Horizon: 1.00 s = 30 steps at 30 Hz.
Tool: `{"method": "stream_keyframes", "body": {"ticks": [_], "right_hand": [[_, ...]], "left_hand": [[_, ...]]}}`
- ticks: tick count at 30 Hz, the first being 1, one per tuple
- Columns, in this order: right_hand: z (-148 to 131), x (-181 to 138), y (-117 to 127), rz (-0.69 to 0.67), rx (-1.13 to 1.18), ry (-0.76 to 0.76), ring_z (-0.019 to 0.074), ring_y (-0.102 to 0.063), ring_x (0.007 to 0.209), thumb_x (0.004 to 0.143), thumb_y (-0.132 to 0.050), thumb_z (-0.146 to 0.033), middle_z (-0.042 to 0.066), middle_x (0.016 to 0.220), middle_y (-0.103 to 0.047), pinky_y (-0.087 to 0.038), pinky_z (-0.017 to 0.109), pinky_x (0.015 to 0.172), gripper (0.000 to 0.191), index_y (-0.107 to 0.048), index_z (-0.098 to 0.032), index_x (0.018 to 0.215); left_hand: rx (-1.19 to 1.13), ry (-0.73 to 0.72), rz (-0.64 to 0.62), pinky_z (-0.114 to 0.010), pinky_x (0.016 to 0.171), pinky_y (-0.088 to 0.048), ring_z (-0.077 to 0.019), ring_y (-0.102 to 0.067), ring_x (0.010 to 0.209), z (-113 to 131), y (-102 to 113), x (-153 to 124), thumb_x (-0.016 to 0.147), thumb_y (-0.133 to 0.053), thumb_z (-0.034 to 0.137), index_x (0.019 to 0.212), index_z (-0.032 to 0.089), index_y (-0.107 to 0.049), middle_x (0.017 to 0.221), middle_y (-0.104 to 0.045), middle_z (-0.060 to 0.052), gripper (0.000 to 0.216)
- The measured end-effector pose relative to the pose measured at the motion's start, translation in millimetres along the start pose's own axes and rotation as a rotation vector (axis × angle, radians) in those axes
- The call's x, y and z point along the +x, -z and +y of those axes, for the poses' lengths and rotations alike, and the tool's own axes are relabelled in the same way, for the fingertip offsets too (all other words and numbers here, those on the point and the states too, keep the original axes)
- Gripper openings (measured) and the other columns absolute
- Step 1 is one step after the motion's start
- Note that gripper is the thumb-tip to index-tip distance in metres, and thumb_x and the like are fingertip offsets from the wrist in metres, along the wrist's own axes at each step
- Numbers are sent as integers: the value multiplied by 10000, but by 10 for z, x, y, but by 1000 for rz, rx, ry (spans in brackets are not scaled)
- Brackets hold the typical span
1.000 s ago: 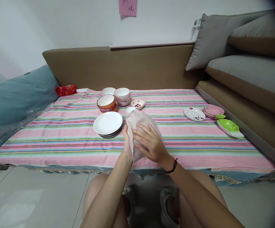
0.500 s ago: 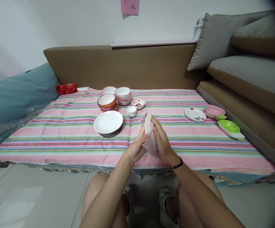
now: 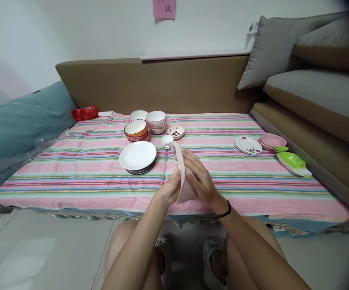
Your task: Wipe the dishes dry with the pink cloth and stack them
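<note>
I was in the middle of wiping: my left hand (image 3: 170, 188) and my right hand (image 3: 201, 181) were pressed together around a pale pink cloth (image 3: 182, 177), held up in the air in front of me, over the near edge of the striped bedspread (image 3: 71, 177). Whether a dish sat inside the cloth I could not tell; the fabric and my fingers hid whatever was in there.

Going from the left: a teal blanket (image 3: 17, 125) lay along the left edge of the spread, with something red (image 3: 85, 113) at the far left corner. Nearer the middle stood the stack of white plates (image 3: 138, 156), just left of my hands and apart from them, and behind it the orange bowls (image 3: 136, 130), the white bowls (image 3: 155, 120), a small stack of white saucers (image 3: 166, 141) and a little patterned dish (image 3: 176, 131). The cloth rose between my palms, its upper corner poking above my right fingers, my left thumb clamped on its near side.

To the right, well apart, lay a flowered plate (image 3: 248, 145), a pink bowl (image 3: 273, 141) and a green leaf-shaped dish (image 3: 293, 162) near the right edge.

As I judged it, the next move called for a firm two-handed grip, so that nothing wrapped inside could slip.
</note>
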State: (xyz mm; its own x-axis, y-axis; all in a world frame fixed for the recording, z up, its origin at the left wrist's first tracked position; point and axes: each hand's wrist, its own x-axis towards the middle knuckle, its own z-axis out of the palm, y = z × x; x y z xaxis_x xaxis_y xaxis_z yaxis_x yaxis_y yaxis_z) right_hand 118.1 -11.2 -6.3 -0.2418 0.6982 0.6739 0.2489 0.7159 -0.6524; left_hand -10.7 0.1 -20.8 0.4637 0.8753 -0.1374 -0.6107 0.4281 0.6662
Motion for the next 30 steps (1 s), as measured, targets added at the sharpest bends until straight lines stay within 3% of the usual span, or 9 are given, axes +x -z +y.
{"method": "stream_keyframes", "body": {"ticks": [5,9,12,15,18,21,23,26,30], "right_hand": [[59,-7,-109,155,320,-400,228,-311,1400,968,-287,-481,-16,1518,-328,-312,477,1148,501,-347,-309,1435],[107,-13,-188,231,481,-563,211,-351,1379,964,-233,-493,-53,1508,-339,-379,456,1120,508,-336,-340,1437],[92,-18,-168,217,418,-485,204,-334,1389,966,-260,-476,-50,1505,-345,-336,449,1146,494,-349,-341,1433],[39,-23,-92,126,196,-254,222,-295,1407,960,-335,-466,-18,1502,-358,-251,468,1176,471,-422,-310,1396],[-16,-16,-20,4,3,-23,241,-307,1399,953,-382,-421,6,1451,-440,-224,500,1176,417,-502,-297,1332],[-49,6,8,-71,-43,96,254,-320,1392,948,-394,-391,2,1423,-476,-252,521,1157,394,-516,-309,1314],[-48,17,-3,-64,-46,85,257,-313,1396,953,-381,-397,7,1434,-462,-241,526,1162,405,-502,-300,1327],[17,3,-61,48,15,-69,243,-323,1393,970,-325,-414,27,1477,-402,-270,489,1161,453,-432,-271,1386],[263,-81,-159,136,131,-227,208,-561,1200,988,-216,-431,56,1437,-457,-552,375,910,511,-248,-286,1478]], "left_hand": [[421,-123,-202,-405,1072,-371,-315,-359,1351,81,-63,-31,542,-863,384,1458,393,-259,1580,-184,-30,1097],[659,-143,-215,-447,1038,-401,-349,-307,1370,136,-99,-44,552,-859,358,1463,431,-183,1602,25,3,1138],[624,-144,-197,-464,1053,-385,-353,-305,1370,112,-105,-54,602,-816,449,1471,412,-183,1602,-20,-3,1075],[413,-153,-105,-444,1067,-378,-335,-334,1361,63,-108,-64,671,-691,612,1459,317,-315,1547,-276,-66,922],[177,24,11,-414,1024,-431,-321,-471,1267,52,-120,-78,762,-495,708,1353,190,-503,1363,-526,-124,786],[84,162,44,-405,971,-470,-330,-540,1192,77,-130,-91,807,-400,716,1279,121,-569,1233,-613,-140,778],[122,89,46,-399,981,-460,-333,-530,1200,88,-125,-90,759,-514,699,1315,134,-538,1264,-596,-141,794],[302,-109,-17,-382,1028,-419,-309,-469,1265,83,-104,-74,667,-739,533,1428,259,-393,1440,-447,-105,880],[625,-204,-142,-414,1002,-433,-334,-334,1361,79,-89,-59,595,-831,354,1477,385,-195,1589,-120,-63,1088]]}}
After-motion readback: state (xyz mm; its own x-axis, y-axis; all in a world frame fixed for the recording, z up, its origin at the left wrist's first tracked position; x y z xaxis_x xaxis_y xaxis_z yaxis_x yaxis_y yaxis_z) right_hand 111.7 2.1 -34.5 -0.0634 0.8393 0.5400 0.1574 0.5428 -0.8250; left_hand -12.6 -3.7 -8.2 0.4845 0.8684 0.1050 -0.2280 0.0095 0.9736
